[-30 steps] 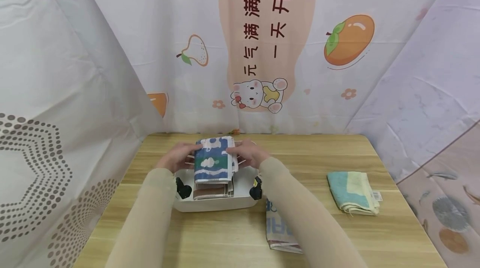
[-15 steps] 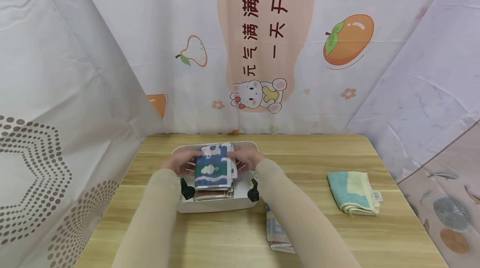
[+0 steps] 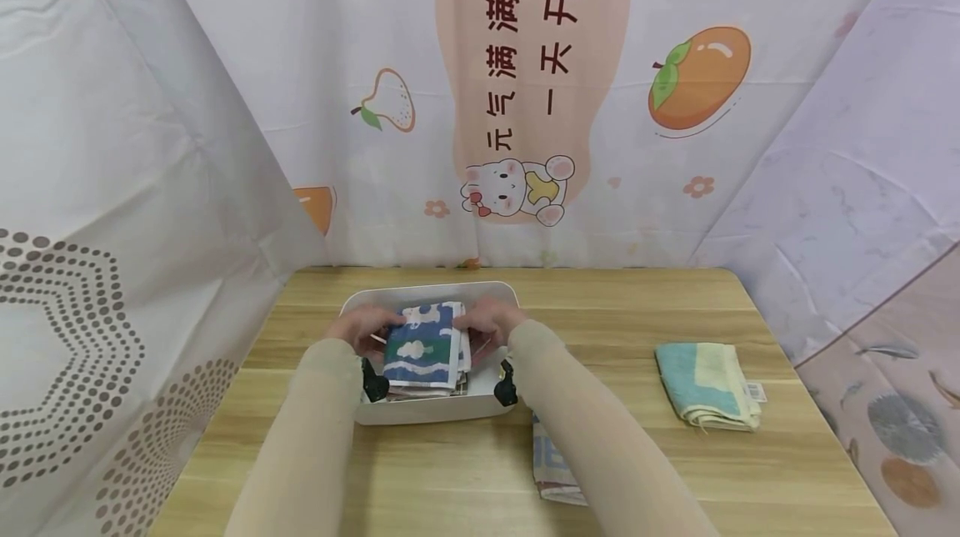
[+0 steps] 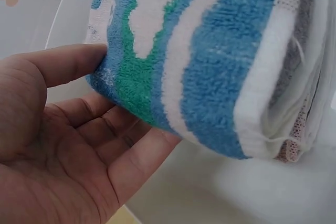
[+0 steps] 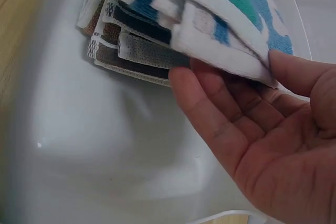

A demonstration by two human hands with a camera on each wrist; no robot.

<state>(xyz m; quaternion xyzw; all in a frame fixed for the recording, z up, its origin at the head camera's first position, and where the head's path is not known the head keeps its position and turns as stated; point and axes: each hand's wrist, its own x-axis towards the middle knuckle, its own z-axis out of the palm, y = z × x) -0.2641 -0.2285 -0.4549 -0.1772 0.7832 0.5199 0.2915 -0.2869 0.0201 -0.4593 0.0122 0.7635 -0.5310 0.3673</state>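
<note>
A folded blue, green and white towel point(image 3: 420, 349) lies in a white plastic bin point(image 3: 435, 414), on top of other folded cloth. My left hand point(image 3: 363, 327) holds its left edge, thumb above and fingers beneath, as the left wrist view shows. On the opposite edge my right hand point(image 3: 491, 320) pinches the towel the same way. Below it, in the right wrist view, a brown and grey folded towel point(image 5: 142, 61) shows its stacked edges. The bin floor point(image 5: 121, 145) is bare beside that stack.
A folded teal and cream towel point(image 3: 708, 387) with a white tag lies on the wooden table point(image 3: 615, 312) at the right. Partly under the right sleeve lies a folded blue-grey towel point(image 3: 553, 458) with lettering. A printed curtain point(image 3: 600, 212) stands behind the table.
Both hands have lowered the blue, green and white towel into the bin, onto the brown cloth, which is now mostly covered in the head view. The other towels have stayed in place.
</note>
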